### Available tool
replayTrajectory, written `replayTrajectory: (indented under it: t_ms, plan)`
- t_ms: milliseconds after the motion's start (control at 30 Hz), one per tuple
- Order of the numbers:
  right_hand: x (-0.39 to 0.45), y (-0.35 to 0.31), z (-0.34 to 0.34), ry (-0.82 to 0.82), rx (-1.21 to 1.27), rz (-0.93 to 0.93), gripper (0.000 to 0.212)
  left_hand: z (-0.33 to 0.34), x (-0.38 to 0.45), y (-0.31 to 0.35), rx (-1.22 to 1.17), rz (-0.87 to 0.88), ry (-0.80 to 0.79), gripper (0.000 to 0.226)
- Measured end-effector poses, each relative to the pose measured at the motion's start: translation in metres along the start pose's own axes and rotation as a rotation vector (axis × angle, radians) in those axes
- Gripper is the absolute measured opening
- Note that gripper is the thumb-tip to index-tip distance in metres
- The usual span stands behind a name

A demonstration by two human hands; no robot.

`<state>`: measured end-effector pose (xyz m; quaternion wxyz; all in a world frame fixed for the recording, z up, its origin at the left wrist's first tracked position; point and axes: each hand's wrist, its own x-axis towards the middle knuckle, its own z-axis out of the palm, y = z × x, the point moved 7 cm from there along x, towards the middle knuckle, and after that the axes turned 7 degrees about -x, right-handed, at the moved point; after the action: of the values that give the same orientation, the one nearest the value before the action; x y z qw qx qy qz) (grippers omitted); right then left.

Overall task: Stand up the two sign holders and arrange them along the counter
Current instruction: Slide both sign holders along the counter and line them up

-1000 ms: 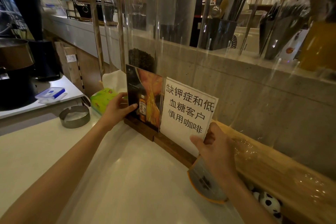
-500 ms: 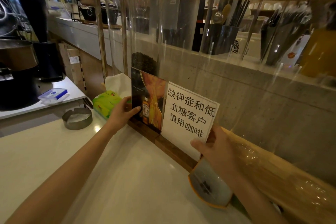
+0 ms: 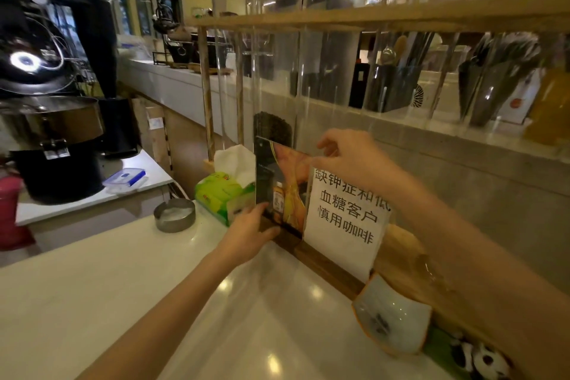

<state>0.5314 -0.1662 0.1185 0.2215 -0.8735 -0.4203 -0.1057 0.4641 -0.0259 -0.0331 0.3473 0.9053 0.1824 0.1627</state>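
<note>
On the white worktop (image 3: 123, 302) both sign holders stand upright, side by side. Our right hand (image 3: 348, 157) pinches the picture sign holder (image 3: 283, 182) at its top; our left hand (image 3: 246, 231) grips its lower edge, beside the text sign holder (image 3: 345, 225).

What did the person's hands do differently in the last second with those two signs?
The right hand let go of the lower right edge of the white text sign and rose to the top edge of the picture sign, fingers pinching there. The left hand slid down from that sign's left edge to its wooden base. Both signs stayed upright, side by side, with the tissue pack and ashtray unmoved.
</note>
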Motion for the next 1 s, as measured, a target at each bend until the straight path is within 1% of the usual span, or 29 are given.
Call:
replayTrajectory:
  t_ms: [100,200,267,367,500,700,867,1000]
  plan:
    - [0.019,-0.010,0.017,-0.117,-0.016,-0.018,0.039,0.019,-0.008,0.006,0.018,-0.004,-0.096,0.054]
    - [0.032,-0.011,0.029,-0.171,-0.050,-0.008,0.033,0.038,-0.011,0.002,0.007,-0.038,-0.147,0.046]
    - [0.040,-0.009,0.035,-0.187,-0.066,-0.002,0.030,0.047,-0.011,-0.004,0.034,-0.055,-0.149,0.045]
    - [0.046,-0.011,0.037,-0.193,-0.070,0.000,0.027,0.054,-0.010,-0.011,0.117,-0.093,-0.129,0.051]
    - [0.047,-0.016,0.036,-0.163,-0.120,-0.021,0.017,0.063,-0.008,-0.015,0.110,-0.110,-0.149,0.068]
    - [0.045,-0.019,0.036,-0.121,-0.147,-0.042,0.014,0.062,-0.008,-0.014,0.127,-0.071,-0.143,0.066]
    - [0.049,-0.016,0.039,-0.137,-0.169,-0.032,0.021,0.063,-0.008,-0.014,0.168,-0.069,-0.156,0.068]
    - [0.051,-0.014,0.040,-0.132,-0.182,-0.014,0.017,0.063,-0.009,-0.015,0.185,-0.071,-0.163,0.070]
